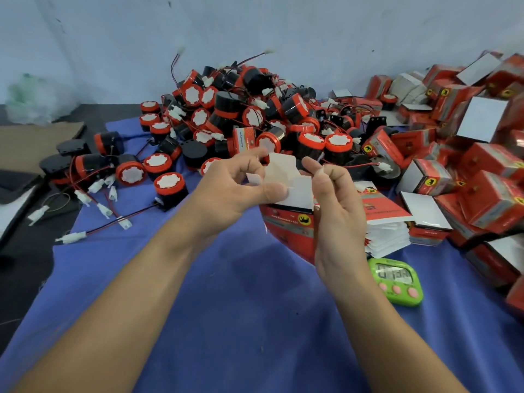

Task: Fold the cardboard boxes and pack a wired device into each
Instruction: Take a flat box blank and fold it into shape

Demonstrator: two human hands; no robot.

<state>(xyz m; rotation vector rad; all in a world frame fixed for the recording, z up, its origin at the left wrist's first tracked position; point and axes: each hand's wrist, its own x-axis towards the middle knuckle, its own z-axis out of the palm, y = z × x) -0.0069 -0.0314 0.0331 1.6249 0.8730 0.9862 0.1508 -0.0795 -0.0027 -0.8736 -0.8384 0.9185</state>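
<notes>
Above desk (226,279) centre, L hand (235,188) pinches white flap (280,168), R hand (337,211) grips box (289,228), long axis approx. upright, open end up.

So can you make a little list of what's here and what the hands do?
left hand: pinches a white flap of the cardboard box
right hand: holds the box's other side
wired devices: red-and-black pile behind the hands
folded boxes: heaped on the right
timer: green, by the right wrist
cloth: blue, under everything
</notes>
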